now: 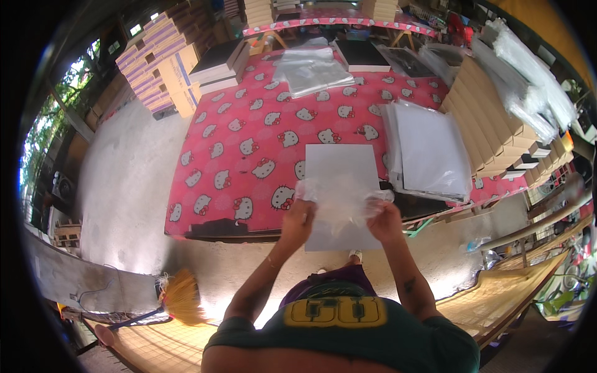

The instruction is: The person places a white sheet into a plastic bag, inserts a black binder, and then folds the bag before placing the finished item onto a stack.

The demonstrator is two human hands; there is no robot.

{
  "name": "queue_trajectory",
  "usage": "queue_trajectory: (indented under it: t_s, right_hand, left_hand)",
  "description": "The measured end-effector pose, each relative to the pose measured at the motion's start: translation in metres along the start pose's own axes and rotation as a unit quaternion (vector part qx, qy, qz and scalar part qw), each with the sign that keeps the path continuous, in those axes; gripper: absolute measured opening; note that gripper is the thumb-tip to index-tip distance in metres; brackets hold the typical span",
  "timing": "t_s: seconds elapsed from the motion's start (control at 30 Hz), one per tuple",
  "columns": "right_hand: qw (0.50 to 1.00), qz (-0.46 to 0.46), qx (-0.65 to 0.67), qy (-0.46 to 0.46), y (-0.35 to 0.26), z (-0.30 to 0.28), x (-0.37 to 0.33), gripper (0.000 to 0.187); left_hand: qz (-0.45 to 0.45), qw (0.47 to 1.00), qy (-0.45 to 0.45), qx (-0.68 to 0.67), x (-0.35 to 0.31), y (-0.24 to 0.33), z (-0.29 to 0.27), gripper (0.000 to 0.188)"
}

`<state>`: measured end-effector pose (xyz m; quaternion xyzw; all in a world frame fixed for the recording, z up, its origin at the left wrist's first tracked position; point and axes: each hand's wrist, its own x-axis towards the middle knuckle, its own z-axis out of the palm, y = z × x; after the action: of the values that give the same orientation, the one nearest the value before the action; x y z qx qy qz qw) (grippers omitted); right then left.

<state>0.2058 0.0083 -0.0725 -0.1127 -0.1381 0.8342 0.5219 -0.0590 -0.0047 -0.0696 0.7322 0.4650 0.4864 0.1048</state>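
A white rectangular sheet or board lies at the front edge of the table, its near end reaching out past the edge toward me. Over its middle is a clear plastic bag, crumpled and see-through. My left hand is closed on the bag's left side, fingers bent in. On the opposite side my right hand pinches the bag's right edge. How far the bag covers the sheet, I cannot tell. To the right of the sheet rests a stack of white sheets in clear plastic.
The table has a pink patterned cover. Farther back lie clear plastic bags and black-topped stacks. Cardboard boxes rise at the right, with plastic bundles on top. A yellow broom is behind on the left.
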Motion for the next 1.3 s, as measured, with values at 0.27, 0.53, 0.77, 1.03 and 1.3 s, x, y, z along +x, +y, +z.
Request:
queue_trajectory:
  t_s: [0.27, 0.53, 0.77, 1.03, 1.3]
  right_hand:
    - [0.823, 0.060, -0.534, -0.185, -0.040, 0.101, -0.009, 0.020]
    - [0.296, 0.005, -0.952, 0.078, -0.084, 0.121, -0.023, 0.036]
    - [0.543, 0.082, -0.835, 0.029, -0.109, 0.070, -0.034, 0.042]
    - [0.390, -0.328, -0.860, -0.035, -0.027, 0.161, -0.042, 0.033]
    - [0.960, -0.103, -0.258, -0.038, -0.071, 0.098, -0.042, 0.020]
  left_hand:
    - [0.047, 0.926, -0.258, -0.271, 0.066, 0.044, -0.078, 0.022]
    - [-0.103, 0.960, -0.237, 0.111, 0.072, 0.031, -0.061, 0.031]
    - [-0.095, 0.930, -0.168, -0.312, 0.080, 0.048, -0.089, 0.016]
    - [-0.126, 0.906, -0.107, -0.390, 0.075, 0.094, -0.080, 0.011]
    - [0.041, 0.929, -0.330, -0.160, 0.061, 0.084, -0.087, 0.010]
